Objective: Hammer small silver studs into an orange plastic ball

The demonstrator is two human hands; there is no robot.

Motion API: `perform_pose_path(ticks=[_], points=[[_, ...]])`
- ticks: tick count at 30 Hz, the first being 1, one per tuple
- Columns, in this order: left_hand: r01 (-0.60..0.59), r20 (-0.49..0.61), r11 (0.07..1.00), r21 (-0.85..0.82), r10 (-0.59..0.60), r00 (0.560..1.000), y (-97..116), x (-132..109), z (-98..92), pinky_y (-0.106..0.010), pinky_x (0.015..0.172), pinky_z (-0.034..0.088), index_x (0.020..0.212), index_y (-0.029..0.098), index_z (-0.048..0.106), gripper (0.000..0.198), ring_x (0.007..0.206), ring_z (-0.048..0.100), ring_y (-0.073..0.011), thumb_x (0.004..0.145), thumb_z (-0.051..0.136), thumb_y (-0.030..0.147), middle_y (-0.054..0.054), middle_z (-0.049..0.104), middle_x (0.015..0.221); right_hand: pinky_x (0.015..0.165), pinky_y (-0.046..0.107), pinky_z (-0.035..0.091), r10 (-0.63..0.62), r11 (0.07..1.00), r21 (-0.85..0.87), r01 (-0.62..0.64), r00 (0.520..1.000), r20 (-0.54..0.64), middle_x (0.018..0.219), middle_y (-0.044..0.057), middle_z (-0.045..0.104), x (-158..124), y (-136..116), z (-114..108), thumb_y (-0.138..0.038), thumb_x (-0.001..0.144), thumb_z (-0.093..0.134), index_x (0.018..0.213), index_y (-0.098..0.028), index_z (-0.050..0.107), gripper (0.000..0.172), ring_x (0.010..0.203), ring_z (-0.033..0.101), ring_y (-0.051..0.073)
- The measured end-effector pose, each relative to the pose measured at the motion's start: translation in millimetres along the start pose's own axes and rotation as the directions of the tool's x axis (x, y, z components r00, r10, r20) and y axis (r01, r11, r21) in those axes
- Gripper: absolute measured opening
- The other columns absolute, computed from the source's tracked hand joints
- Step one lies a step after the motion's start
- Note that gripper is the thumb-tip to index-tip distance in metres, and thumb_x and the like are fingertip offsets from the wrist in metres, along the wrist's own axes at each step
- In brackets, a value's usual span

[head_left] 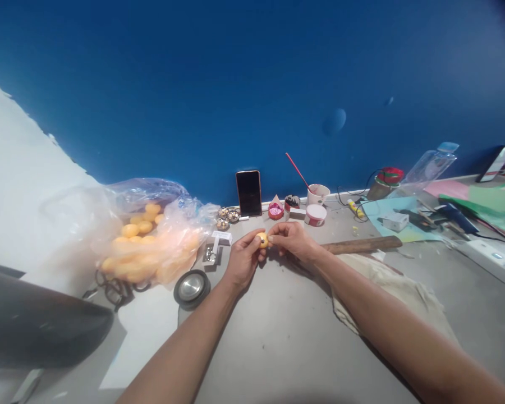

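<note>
Grasped the ball (264, 237) between thumb and fingers of the left hand (244, 257), just above the table (256, 342) and in front of the phone (248, 193). Had the right hand (292, 238) close against the ball's right side, with thumb and forefinger together at the tips; could not tell whether in a pinch on the ball itself or on something too small to make out. Left a dark spot (262, 241) in view between the two sets of fingertips. Called, by judgement, for a firm, steady hold on the left and light, small touches on the right, so as not to knock the ball askew. Needed the dark spot free of both thumbs, to check by eye. Risked, with too hard a squeeze, a skid out of the fingertips, given so round and smooth a look. Seemed wise to work low over the table, between the disc (192, 287) and the cloth (387, 280), for easy recovery after a slip, and to mind the stick (362, 244) just beyond the right forearm with any wide swing.
</note>
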State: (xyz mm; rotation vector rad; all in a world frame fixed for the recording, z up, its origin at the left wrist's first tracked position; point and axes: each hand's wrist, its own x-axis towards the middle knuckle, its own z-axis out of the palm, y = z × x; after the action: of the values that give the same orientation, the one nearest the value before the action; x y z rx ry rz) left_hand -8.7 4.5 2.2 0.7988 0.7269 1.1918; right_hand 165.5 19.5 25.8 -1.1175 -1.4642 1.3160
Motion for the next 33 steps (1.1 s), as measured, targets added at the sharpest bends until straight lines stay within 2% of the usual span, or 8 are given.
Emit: perform_pose_path(ticks=[7, 12, 19, 21, 26, 30, 33], points=[[0.026, 0.006, 1.000, -0.007, -0.026, 1.000, -0.9, -2.9, 2.3, -0.021, 0.049, 0.043, 0.116, 0.009, 0.071, 0.058, 0.057, 0.058, -0.0103, 0.071, 0.092, 0.039, -0.006, 0.071, 0.078, 0.047, 0.022, 0.048, 0.026, 0.998, 0.056, -0.029, 0.998, 0.061, 0.069, 0.001, 0.072, -1.2, -3.1, -1.1, -0.036, 0.073, 0.082, 0.079, -0.018, 0.070, 0.023, 0.052, 0.060, 0.011], [0.024, 0.052, 1.000, 0.011, -0.025, 0.998, 0.8, -3.1, 3.2, -0.021, 0.048, 0.044, 0.117, 0.008, 0.071, 0.058, 0.054, 0.056, -0.0103, 0.073, 0.091, 0.040, -0.005, 0.069, 0.073, 0.045, 0.020, 0.045, 0.013, 0.999, 0.030, -0.015, 0.999, 0.039, 0.061, -0.002, 0.067, -4.4, -8.2, 1.6, -0.034, 0.074, 0.081, 0.077, -0.019, 0.063, 0.023, 0.048, 0.057, 0.010], [0.047, 0.073, 0.998, -0.050, -0.043, 0.996, 1.2, -2.1, 1.9, -0.020, 0.053, 0.046, 0.118, 0.007, 0.072, 0.055, 0.062, 0.062, -0.0113, 0.075, 0.090, 0.037, -0.011, 0.073, 0.085, 0.045, 0.020, 0.042, 0.020, 0.986, 0.163, -0.032, 0.997, 0.077, 0.064, -0.001, 0.066, -1.2, -2.1, -3.4, -0.047, 0.079, 0.078, 0.082, -0.018, 0.065, 0.032, 0.047, 0.054, 0.009], [0.043, 0.072, 0.998, -0.042, -0.040, 0.997, -0.2, -1.8, 0.7, -0.021, 0.052, 0.045, 0.117, 0.007, 0.072, 0.055, 0.061, 0.061, -0.0113, 0.075, 0.089, 0.038, -0.009, 0.072, 0.082, 0.045, 0.020, 0.042, 0.013, 0.994, 0.108, -0.022, 0.997, 0.081, 0.064, -0.001, 0.066, -1.5, -3.0, -2.4, -0.044, 0.078, 0.078, 0.083, -0.018, 0.064, 0.030, 0.048, 0.054, 0.009], [-0.004, 0.016, 0.998, 0.056, 0.003, 1.000, -3.8, -1.5, 0.1, -0.023, 0.047, 0.043, 0.120, 0.007, 0.070, 0.061, 0.051, 0.055, -0.0112, 0.074, 0.089, 0.043, -0.001, 0.065, 0.067, 0.043, 0.018, 0.039, -0.011, 0.987, -0.159, 0.008, 1.000, -0.016, 0.058, -0.005, 0.061, -4.6, -7.4, 7.8, -0.030, 0.075, 0.076, 0.076, -0.020, 0.060, 0.019, 0.049, 0.053, 0.010], [0.010, 0.003, 1.000, 0.001, -0.010, 1.000, -3.9, -2.0, 2.7, -0.022, 0.049, 0.044, 0.121, 0.008, 0.068, 0.064, 0.056, 0.058, -0.0121, 0.071, 0.091, 0.041, -0.005, 0.069, 0.073, 0.044, 0.019, 0.039, -0.022, 0.997, -0.072, 0.021, 1.000, -0.009, 0.061, -0.004, 0.065, -1.9, -1.0, 5.2, -0.036, 0.080, 0.073, 0.079, -0.020, 0.061, 0.020, 0.048, 0.053, 0.009], [0.056, 0.035, 0.996, -0.070, -0.054, 0.998, -1.4, -1.1, 2.4, -0.021, 0.052, 0.045, 0.117, 0.009, 0.069, 0.057, 0.061, 0.061, -0.0118, 0.073, 0.088, 0.040, -0.008, 0.072, 0.083, 0.045, 0.021, 0.040, -0.050, 0.999, -0.019, 0.049, 0.999, -0.006, 0.064, -0.003, 0.067, 1.8, 6.5, -0.8, -0.044, 0.085, 0.071, 0.081, -0.019, 0.064, 0.026, 0.047, 0.053, 0.009]])
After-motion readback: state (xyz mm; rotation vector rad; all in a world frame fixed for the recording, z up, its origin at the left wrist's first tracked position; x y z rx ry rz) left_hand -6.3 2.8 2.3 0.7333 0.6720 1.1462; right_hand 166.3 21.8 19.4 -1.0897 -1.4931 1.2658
